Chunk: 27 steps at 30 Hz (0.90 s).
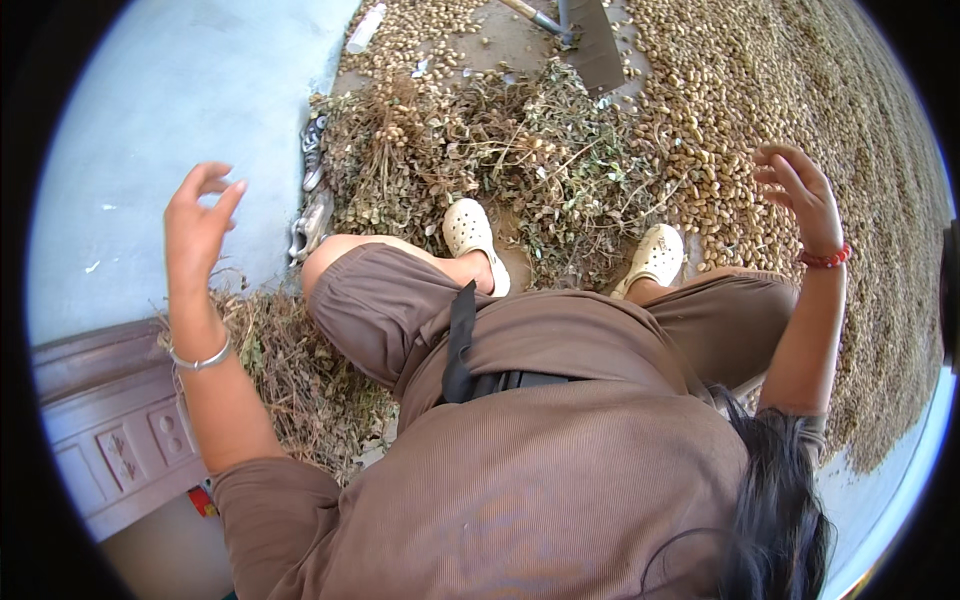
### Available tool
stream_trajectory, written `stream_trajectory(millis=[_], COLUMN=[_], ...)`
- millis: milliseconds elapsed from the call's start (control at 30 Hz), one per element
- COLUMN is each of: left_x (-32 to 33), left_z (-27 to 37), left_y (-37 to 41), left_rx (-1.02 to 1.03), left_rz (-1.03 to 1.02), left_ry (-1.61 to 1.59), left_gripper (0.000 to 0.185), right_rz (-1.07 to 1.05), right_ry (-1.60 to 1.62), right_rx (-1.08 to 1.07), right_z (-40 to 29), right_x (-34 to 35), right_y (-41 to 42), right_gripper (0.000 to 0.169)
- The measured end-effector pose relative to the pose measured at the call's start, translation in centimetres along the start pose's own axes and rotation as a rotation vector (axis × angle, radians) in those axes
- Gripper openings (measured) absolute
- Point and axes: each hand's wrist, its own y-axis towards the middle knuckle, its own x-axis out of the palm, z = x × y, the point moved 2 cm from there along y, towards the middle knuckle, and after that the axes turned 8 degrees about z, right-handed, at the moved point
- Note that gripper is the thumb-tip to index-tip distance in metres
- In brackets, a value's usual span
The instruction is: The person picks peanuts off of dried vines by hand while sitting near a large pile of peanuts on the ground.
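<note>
My left hand (199,217) is raised in front of the pale blue wall (150,127), its fingers curled apart with nothing in them. On the other side, my right hand (806,195) is lifted over a wide spread of unshelled peanuts (720,172), also holding nothing, fingers loosely bent. A heap of dried peanut plants (487,150) lies before my feet, with leaves, stems and some pods tangled in it. More dried plants (315,375) are piled beside my left thigh.
A broad metal shovel (596,52) rests beyond the heap. A plastic bottle (367,28) lies near the wall. Shoes (312,150) line the wall's foot. My cream clogs (471,229) stand at the heap's near edge. Carved wooden furniture (127,442) is at lower left.
</note>
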Motion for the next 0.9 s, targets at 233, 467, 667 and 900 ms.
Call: stream_trajectory(millis=[233,467,667,900], left_x=[15.4,35.6,42.9,50.2], left_z=[9.1,9.3,9.1,6.8], left_y=[3.0,0.6,-3.3,-5.4], left_rx=[0.111,0.046,-0.118,-0.944], left_rz=[-0.422,-0.782,-0.741,-0.947], left_ry=[-0.238,-0.294,-0.1,-0.406], left_gripper=[0.031,0.046,0.067,0.095], right_rz=[-0.198,-0.337,-0.364,-0.389], right_ry=[-0.468,-0.498,-0.44,-0.437], right_rx=[0.128,0.878,1.055,1.203], right_z=[12.7,20.5,21.9,21.8], right_x=[-6.4,-4.4,-4.1,-3.8], right_y=[-5.5,-10.4,-11.5,-11.2], right_gripper=[0.025,0.025,0.025,0.025])
